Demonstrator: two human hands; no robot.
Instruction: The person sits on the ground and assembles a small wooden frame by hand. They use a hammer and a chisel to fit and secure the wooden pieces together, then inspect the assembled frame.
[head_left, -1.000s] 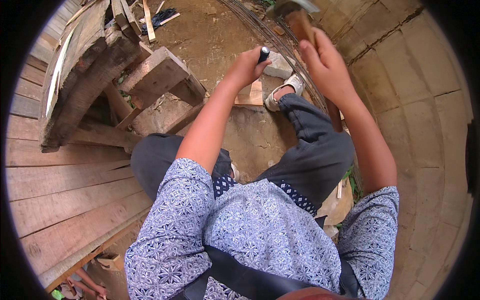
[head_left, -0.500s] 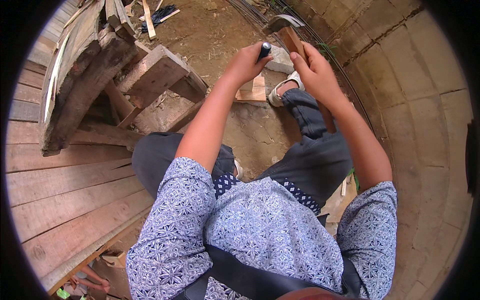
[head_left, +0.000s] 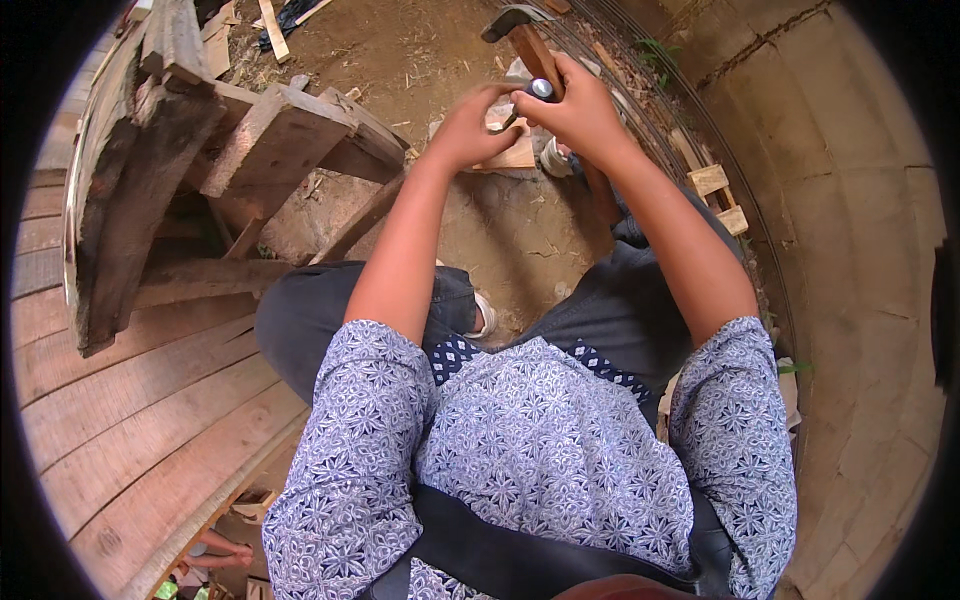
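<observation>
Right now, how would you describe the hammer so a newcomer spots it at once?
Find the wall on the right, then look left to the person's right hand. The hammer juts past that hand; its brown wooden handle and curved metal head set it apart from the dark, shiny-ended tool beside it.

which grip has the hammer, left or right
The right grip: it is closed around the wooden handle of the hammer. The left grip, alongside, is not on that handle.
</observation>
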